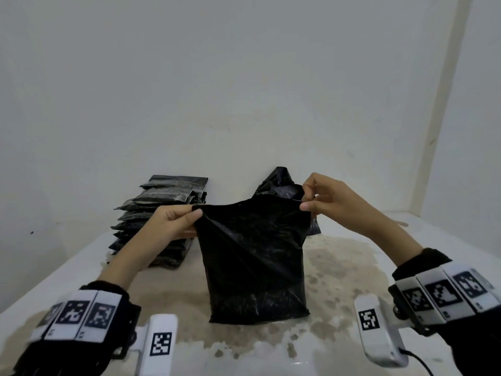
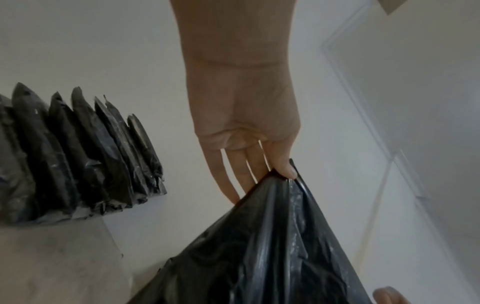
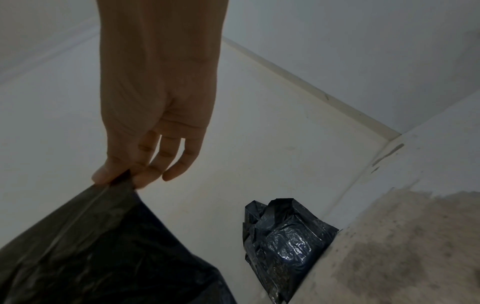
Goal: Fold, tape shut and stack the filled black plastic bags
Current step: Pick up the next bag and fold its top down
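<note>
A filled black plastic bag [image 1: 252, 264] stands upright on the stained table [image 1: 349, 267], its top edge stretched flat between both hands. My left hand [image 1: 173, 221] pinches the bag's top left corner between thumb and fingers; the left wrist view shows that hand [image 2: 262, 164] on the bag [image 2: 272, 246]. My right hand [image 1: 320, 199] pinches the top right corner, and in the right wrist view the hand [image 3: 135, 164] holds the bag [image 3: 98, 246] there. A stack of folded black bags [image 1: 160, 218] [image 2: 78, 156] lies to the left.
Another crumpled filled black bag [image 1: 279, 183] [image 3: 283, 232] leans against the back wall behind the held one. White walls close the table at the back and right. The tabletop shows worn brown patches.
</note>
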